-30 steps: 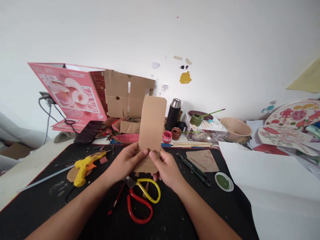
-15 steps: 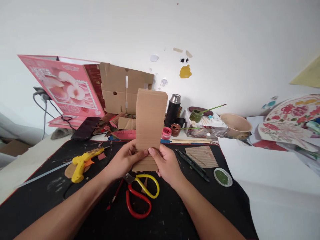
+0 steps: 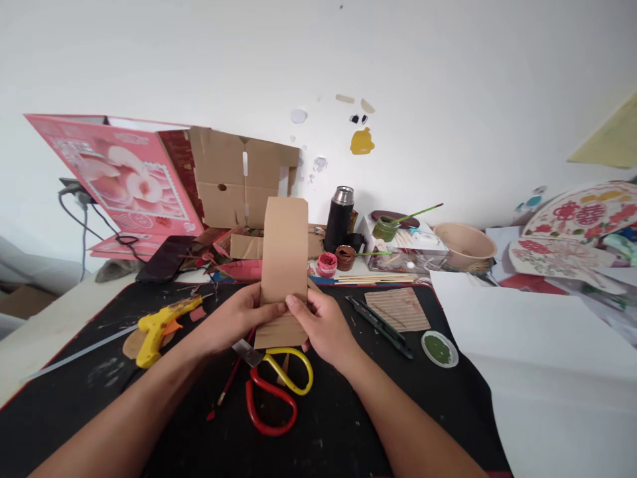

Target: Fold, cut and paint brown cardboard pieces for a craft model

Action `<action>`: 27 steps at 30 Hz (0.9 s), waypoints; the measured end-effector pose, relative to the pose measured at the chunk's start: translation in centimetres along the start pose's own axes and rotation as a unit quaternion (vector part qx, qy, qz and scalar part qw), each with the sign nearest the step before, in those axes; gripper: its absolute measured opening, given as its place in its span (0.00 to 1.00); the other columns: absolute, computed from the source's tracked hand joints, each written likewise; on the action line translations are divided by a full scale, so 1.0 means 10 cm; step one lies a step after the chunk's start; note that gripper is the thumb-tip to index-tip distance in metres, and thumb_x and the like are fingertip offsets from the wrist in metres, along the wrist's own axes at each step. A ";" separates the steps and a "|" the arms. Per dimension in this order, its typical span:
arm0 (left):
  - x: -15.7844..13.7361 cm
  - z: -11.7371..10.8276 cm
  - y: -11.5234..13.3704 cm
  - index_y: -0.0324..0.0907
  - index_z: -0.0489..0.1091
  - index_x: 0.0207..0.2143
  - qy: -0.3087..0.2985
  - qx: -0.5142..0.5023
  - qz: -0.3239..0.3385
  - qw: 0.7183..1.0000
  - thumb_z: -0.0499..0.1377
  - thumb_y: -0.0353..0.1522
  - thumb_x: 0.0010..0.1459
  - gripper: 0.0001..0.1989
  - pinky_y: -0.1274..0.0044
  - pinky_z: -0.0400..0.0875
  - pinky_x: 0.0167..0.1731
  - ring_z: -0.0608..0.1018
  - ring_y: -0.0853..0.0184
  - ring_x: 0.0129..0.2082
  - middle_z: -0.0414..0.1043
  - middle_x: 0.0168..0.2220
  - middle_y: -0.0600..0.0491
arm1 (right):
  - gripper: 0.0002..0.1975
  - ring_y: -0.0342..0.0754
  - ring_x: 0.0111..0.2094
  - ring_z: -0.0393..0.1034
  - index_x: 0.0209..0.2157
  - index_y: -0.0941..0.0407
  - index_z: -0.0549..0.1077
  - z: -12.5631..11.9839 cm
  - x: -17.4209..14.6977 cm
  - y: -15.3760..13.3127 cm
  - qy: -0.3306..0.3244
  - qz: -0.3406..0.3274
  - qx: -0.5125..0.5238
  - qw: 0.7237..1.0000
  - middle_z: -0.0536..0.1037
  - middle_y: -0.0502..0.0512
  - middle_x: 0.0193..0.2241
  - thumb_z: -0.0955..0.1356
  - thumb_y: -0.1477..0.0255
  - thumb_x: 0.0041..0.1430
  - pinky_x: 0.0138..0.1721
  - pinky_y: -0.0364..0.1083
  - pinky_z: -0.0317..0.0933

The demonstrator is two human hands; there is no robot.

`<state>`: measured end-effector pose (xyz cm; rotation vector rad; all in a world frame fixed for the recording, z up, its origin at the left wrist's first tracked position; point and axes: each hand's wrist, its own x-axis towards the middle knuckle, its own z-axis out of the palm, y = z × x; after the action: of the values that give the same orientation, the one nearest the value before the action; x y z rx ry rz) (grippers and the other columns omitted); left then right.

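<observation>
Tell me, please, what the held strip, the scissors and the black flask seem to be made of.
Held strip: apparently corrugated cardboard, matte brown, with faint ridges across its lower part.
Scissors: grey sheen suggests metal blades; glossy red and yellow handles look plastic or plastic-coated.
Black flask: the shiny silver top looks metal; the dark body could be coated metal or plastic.

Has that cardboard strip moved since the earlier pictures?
Yes, downward: the cardboard strip earlier reached higher in view than the black flask, but its top now appears lower.

cardboard strip (image 3: 284,252): plain tan | scissors (image 3: 253,355): red, yellow handles | glue gun (image 3: 155,326): yellow | fan (image 3: 584,216): reddish, perhaps floral
</observation>
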<state>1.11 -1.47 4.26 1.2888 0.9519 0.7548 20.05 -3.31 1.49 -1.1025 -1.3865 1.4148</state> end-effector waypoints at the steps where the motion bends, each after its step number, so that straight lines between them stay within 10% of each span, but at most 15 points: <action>1: 0.00 -0.02 0.00 0.40 0.78 0.50 -0.011 0.005 -0.004 1.000 0.73 0.45 0.53 0.27 0.66 0.79 0.47 0.84 0.52 0.46 0.84 0.48 0.45 | 0.22 0.41 0.18 0.66 0.40 0.56 0.76 0.00 0.00 0.00 -0.003 0.002 0.001 1.000 0.73 0.49 0.27 0.71 0.50 0.64 0.12 0.39 0.61; 10: 0.03 -0.03 -0.05 0.41 0.76 0.51 0.018 -0.002 0.029 0.999 0.73 0.44 0.55 0.25 0.66 0.79 0.48 0.84 0.52 0.48 0.83 0.51 0.45 | 0.19 0.38 0.14 0.64 0.41 0.56 0.73 0.02 0.03 0.06 -0.018 0.016 0.025 0.999 0.72 0.46 0.24 0.70 0.54 0.66 0.12 0.37 0.55; 17: 0.02 0.02 -0.12 0.40 0.70 0.54 -0.001 -0.029 -0.004 1.000 0.69 0.45 0.59 0.27 0.77 0.75 0.21 0.79 0.66 0.24 0.80 0.36 0.51 | 0.18 0.40 0.17 0.65 0.42 0.56 0.72 0.02 0.04 0.07 -0.020 0.002 0.065 0.998 0.71 0.46 0.23 0.71 0.55 0.64 0.13 0.38 0.60; 27: 0.06 0.13 -0.19 0.42 0.66 0.51 0.050 -0.037 0.023 0.998 0.69 0.41 0.56 0.25 0.78 0.74 0.16 0.76 0.69 0.18 0.78 0.31 0.55 | 0.15 0.36 0.10 0.58 0.41 0.55 0.70 0.08 0.04 0.11 -0.006 -0.013 0.111 0.994 0.70 0.43 0.23 0.69 0.57 0.63 0.10 0.38 0.53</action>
<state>2.39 -1.81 2.35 1.2218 0.9681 0.8894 19.15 -3.18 0.34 -0.9296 -1.2143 1.5176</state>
